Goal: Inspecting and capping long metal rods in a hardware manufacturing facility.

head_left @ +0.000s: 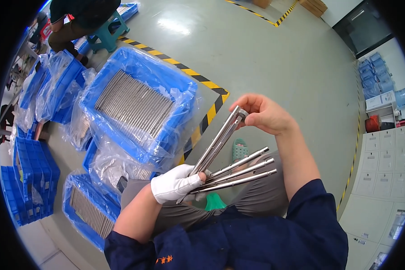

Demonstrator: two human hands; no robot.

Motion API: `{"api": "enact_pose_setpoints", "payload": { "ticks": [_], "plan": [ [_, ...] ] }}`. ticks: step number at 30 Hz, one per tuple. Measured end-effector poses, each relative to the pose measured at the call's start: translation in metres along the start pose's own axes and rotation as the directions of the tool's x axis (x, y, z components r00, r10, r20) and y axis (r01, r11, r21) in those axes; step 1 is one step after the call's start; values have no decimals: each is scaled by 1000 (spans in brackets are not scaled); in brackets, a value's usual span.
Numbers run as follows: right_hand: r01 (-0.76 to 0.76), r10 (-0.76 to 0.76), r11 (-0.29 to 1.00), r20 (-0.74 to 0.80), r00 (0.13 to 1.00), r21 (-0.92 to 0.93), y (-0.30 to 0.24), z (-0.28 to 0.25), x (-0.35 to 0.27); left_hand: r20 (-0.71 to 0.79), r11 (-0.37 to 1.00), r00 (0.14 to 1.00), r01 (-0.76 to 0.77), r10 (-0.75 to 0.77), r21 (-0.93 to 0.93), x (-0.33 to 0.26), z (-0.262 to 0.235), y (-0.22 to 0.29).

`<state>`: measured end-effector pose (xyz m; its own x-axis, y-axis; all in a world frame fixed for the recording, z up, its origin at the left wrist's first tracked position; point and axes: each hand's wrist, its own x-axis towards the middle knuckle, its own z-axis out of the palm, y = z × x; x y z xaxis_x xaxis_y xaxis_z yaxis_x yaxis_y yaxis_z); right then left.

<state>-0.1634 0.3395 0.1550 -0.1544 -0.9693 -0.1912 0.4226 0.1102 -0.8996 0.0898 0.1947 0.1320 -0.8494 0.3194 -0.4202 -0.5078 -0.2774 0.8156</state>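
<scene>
My left hand [173, 183], in a white glove with the thumb tip bare, is closed round one end of several slim metal tubes [238, 173]. They fan out from it to the right, and small holes show along some of them. A few tubes stand apart from the fan and slant up toward my bare right hand [270, 118]. Its thumb and fingers pinch a small round metal piece [242, 113] at the upper end of these tubes. Whether that piece is fixed to a tube or only touching it I cannot tell.
A blue crate [191, 92] lined with clear plastic holds rows of metal rods [132, 103], left of my hands. Another lined crate [67, 191] with rods stands nearer. Stacked blue crates [36, 180] are at far left. A person [83, 20] sits beyond, by a green stool [107, 36].
</scene>
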Motion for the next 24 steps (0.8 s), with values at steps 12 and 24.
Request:
{"api": "enact_pose_setpoints", "payload": {
  "ticks": [12,24],
  "plan": [
    [-23,9,977,-68,998,-213,-11,0,-5,7,1000,1000,-8,8,0,3,3,-8],
    [59,-55,986,28,998,-156,-15,0,-9,2,998,1000,7,-7,69,10,4,-11]
  ]
}}
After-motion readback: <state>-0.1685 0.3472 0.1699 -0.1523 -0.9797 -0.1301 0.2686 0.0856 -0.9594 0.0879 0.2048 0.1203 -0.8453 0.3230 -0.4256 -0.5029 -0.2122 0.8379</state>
